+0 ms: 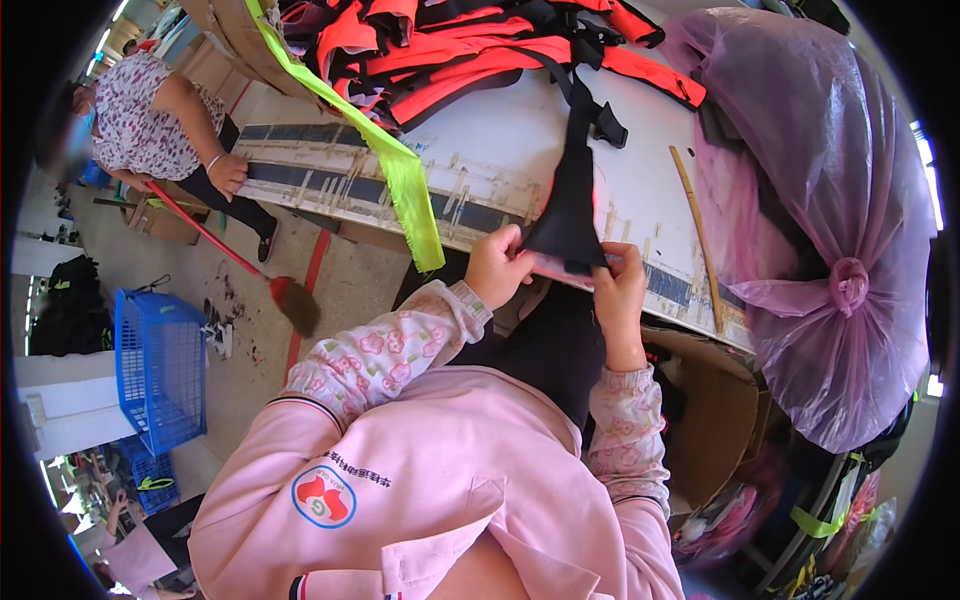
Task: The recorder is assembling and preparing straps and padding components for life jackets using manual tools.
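On your left, the yellow-green strip (395, 165) overhanging the tabletop (480, 135) could snag your sleeve (385, 350) if you swing wide. Your left hand (496, 268) and right hand (620, 292) pinch the black strap piece (568, 215) at the near edge; its tail reaches the orange-and-black pile (480, 65), so tugging could drag tangled pieces. Rightward, an elbow bump could knock the stick (697, 235) off.

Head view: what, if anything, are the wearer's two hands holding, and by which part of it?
A black fabric piece, held by its wide near end: the left hand at the left corner, the right hand at the right corner.
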`<state>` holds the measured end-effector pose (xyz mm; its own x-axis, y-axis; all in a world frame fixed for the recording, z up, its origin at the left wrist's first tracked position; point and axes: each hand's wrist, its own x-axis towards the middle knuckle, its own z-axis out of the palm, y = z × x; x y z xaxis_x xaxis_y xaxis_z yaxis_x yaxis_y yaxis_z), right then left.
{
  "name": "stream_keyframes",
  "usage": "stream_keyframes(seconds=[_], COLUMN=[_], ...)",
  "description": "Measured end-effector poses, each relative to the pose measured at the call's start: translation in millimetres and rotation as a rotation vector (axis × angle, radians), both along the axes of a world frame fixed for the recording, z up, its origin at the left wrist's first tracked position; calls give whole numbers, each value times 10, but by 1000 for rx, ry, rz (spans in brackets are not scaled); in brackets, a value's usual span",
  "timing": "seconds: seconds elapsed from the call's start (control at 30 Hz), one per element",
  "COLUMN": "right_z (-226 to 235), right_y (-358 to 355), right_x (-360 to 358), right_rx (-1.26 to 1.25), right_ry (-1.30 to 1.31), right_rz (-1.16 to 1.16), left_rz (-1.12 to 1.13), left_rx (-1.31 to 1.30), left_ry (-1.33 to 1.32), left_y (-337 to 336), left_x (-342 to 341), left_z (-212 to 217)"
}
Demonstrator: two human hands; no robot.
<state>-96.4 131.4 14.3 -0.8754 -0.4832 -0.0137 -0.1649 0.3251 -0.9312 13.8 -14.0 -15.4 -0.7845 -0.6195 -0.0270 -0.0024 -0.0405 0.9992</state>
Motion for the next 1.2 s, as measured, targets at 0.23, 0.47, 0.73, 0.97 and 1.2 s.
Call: stream_keyframes(seconds=[0.23,0.47,0.73,0.97,1.2], right_z=[19,-85,6,76,165], right_y=[-28,-47,-146,-108,-167], right_x=[121,125,300,284,277], right_rx=[29,251,430,455,437], right_ry=[-226,90,249,348,367], right_rz=[49,104,168,191,159], left_rz=[-74,-369,-271,-229,-203], left_rx=[223,570,686,823,777], left_ry=[-136,-431,-370,-356,-335], left_y=[-129,-52,180,121,191], left_x=[98,181,114,117,92], left_z=[48,124,11,-57,20])
